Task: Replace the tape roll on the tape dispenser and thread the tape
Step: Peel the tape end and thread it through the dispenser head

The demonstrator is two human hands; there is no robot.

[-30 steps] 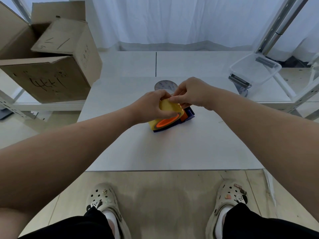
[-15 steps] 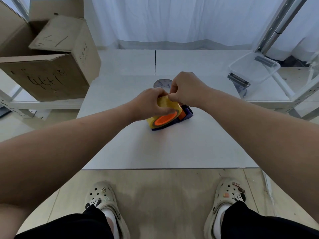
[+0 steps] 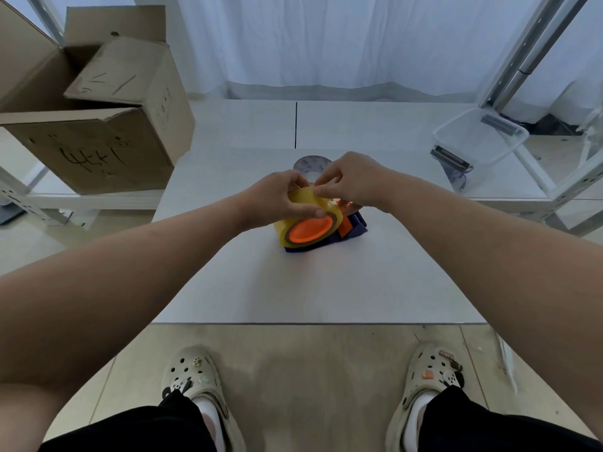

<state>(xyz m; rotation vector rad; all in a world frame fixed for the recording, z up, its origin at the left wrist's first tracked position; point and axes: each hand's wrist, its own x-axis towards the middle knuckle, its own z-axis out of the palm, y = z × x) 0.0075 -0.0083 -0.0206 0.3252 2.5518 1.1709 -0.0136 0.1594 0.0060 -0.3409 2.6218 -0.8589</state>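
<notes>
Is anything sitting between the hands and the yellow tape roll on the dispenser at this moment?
Nothing visible does. The left hand grips the yellow tape roll directly, thumb across its face, and the right hand pinches at its top edge. The roll sits on the orange hub of the dispenser. The grey roll lies behind, out of the way.

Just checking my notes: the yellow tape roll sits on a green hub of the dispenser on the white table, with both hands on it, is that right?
Not quite: the head view shows the hub is orange, not green. The yellow tape roll does sit on it, on the white table, with the left hand and right hand on it.
</notes>
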